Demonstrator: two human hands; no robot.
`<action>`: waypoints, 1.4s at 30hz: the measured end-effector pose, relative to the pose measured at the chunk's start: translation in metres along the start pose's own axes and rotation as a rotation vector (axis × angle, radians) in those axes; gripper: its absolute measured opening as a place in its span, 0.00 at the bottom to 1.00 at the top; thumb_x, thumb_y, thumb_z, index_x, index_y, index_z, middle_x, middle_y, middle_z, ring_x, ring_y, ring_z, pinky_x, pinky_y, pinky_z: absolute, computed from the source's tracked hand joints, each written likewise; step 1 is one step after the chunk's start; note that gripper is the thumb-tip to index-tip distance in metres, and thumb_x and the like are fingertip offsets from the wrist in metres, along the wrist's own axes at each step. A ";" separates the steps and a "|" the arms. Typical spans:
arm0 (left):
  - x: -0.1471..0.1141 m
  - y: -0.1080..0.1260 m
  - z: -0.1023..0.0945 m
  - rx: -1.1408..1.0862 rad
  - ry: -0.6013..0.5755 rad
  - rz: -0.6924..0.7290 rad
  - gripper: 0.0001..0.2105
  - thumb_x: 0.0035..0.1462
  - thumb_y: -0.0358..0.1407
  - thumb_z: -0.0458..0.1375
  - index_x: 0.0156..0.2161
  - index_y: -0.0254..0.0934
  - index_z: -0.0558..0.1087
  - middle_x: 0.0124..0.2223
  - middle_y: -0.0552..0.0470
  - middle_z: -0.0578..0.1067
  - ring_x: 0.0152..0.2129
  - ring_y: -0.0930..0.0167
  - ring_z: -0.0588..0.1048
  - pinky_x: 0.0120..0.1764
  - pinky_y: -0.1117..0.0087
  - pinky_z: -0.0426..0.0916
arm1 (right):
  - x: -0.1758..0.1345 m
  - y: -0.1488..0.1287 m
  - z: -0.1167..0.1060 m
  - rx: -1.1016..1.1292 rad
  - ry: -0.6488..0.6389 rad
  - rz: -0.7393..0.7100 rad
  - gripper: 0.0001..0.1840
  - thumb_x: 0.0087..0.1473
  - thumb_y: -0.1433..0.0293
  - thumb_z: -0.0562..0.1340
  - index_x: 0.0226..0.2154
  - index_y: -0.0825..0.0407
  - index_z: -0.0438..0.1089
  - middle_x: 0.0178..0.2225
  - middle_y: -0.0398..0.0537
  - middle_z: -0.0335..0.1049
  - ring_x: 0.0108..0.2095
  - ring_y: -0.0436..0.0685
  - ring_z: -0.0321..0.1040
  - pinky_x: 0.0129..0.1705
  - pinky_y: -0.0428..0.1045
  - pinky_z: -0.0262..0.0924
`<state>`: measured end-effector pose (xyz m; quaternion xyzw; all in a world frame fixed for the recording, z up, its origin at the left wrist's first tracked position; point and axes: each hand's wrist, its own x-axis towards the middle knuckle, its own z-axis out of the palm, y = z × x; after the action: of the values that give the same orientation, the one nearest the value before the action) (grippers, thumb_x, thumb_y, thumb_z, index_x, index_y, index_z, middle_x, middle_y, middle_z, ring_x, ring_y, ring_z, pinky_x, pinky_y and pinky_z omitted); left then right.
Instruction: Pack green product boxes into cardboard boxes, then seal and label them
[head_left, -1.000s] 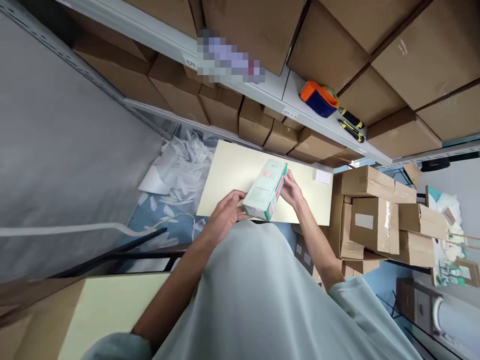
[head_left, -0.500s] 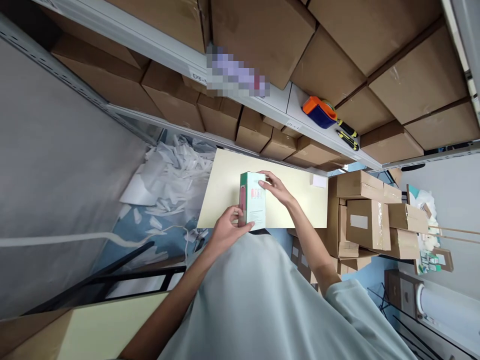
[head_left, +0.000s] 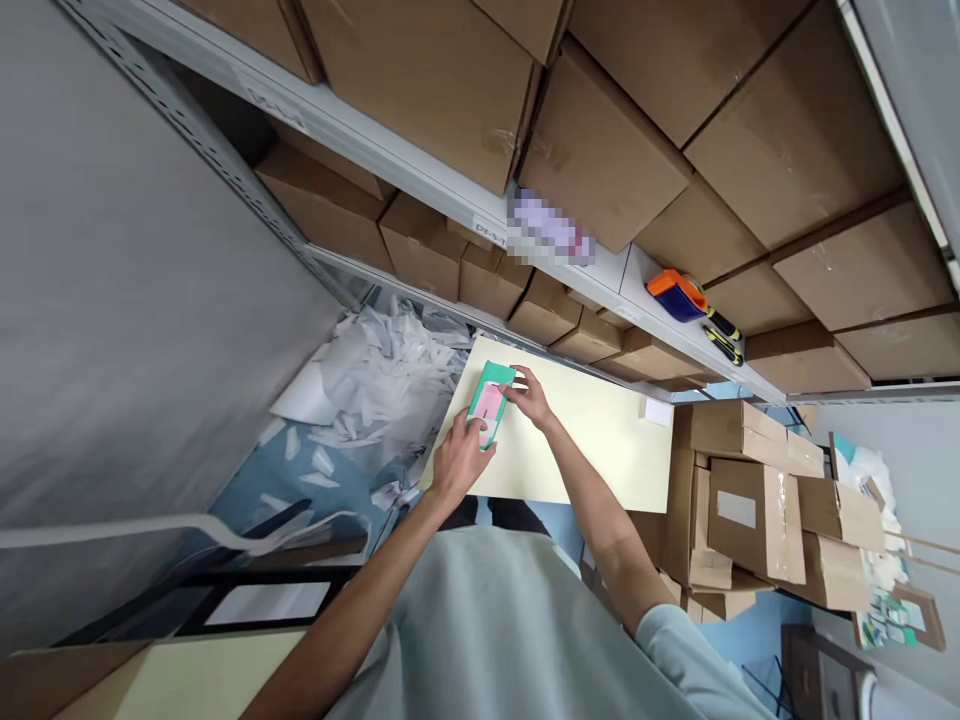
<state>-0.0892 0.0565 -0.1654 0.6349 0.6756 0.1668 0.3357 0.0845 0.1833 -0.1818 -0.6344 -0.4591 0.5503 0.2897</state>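
A small green product box with a pink front panel is held over the left part of the pale yellow tabletop. My left hand grips its lower end, fingers over the pink panel and thumb at the lower right edge. At the upper right edge, my right hand holds the box between thumb and fingers. Whether the box rests on the table or hangs just above it, I cannot tell.
Shelves packed with cardboard boxes rise beyond the table. An orange and blue tape dispenser and a yellow-black cutter lie on one shelf. White packing scraps heap up at left; cartons are stacked at right. A white card lies on the table.
The box has turned, from its pale printed side facing me to its green and pink front. It leans more, both hands have shifted with it, and the camera view has moved.
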 end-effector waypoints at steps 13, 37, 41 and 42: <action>0.037 -0.003 0.014 -0.152 0.092 -0.045 0.11 0.61 0.36 0.66 0.48 0.39 0.78 0.67 0.33 0.74 0.55 0.49 0.81 0.56 0.53 0.77 | 0.018 -0.010 0.016 -0.108 0.178 0.070 0.45 0.43 0.66 0.79 0.63 0.46 0.70 0.61 0.55 0.77 0.57 0.65 0.78 0.62 0.62 0.73; -0.294 0.043 -0.025 -0.464 1.078 -0.605 0.12 0.65 0.44 0.56 0.44 0.44 0.80 0.46 0.48 0.87 0.46 0.59 0.85 0.56 0.57 0.78 | -0.222 -0.036 0.014 -0.222 -0.935 -0.207 0.28 0.52 0.45 0.78 0.47 0.44 0.82 0.55 0.59 0.84 0.57 0.71 0.81 0.63 0.67 0.75; -0.374 0.056 -0.014 -0.441 1.286 -0.768 0.12 0.65 0.46 0.58 0.43 0.45 0.81 0.44 0.49 0.87 0.44 0.60 0.85 0.55 0.58 0.78 | -0.259 -0.029 0.043 -0.279 -1.136 -0.196 0.27 0.51 0.45 0.78 0.46 0.44 0.82 0.53 0.58 0.84 0.54 0.70 0.83 0.63 0.67 0.75; -0.392 0.058 -0.011 -0.434 1.335 -0.809 0.12 0.66 0.47 0.59 0.43 0.45 0.81 0.44 0.49 0.87 0.43 0.60 0.85 0.55 0.58 0.78 | -0.268 -0.029 0.050 -0.293 -1.171 -0.203 0.27 0.51 0.45 0.78 0.46 0.44 0.82 0.53 0.58 0.85 0.53 0.70 0.83 0.63 0.67 0.75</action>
<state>-0.0657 -0.3130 -0.0248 0.0284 0.8634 0.5036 0.0117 0.0357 -0.0528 -0.0517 -0.2130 -0.6711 0.7083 -0.0501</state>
